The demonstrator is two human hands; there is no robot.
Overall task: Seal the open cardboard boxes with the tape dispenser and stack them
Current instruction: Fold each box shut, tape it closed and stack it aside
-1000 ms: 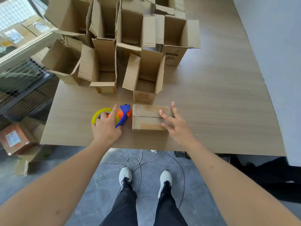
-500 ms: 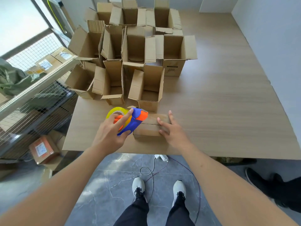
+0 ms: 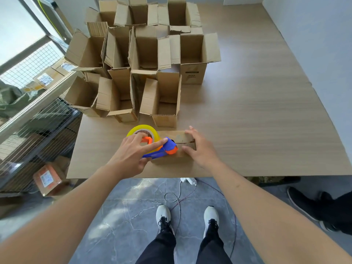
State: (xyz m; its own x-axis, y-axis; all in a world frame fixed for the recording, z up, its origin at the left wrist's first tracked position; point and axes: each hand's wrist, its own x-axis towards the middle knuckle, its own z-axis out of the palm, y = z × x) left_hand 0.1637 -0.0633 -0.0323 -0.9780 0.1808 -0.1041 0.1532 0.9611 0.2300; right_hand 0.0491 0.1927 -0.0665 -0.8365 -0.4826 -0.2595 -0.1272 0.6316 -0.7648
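A small closed cardboard box (image 3: 179,137) lies near the front edge of the wooden table (image 3: 257,121). My left hand (image 3: 131,155) grips a blue and orange tape dispenser (image 3: 162,149) with a yellow tape roll (image 3: 142,129), its nose resting on the box's top near the middle. My right hand (image 3: 200,149) presses on the right end of the box with fingers spread. Several open cardboard boxes (image 3: 144,73) with raised flaps crowd the table's back left.
A metal railing with wire mesh (image 3: 32,115) runs along the left of the table. A taped parcel (image 3: 48,178) lies on the floor below it. A cable (image 3: 177,197) lies by my feet. Another person's shoes (image 3: 312,206) are at the right.
My left hand lifted the tape dispenser off the table beside the box and brought it rightward onto the box's top. My right hand stayed on the box.
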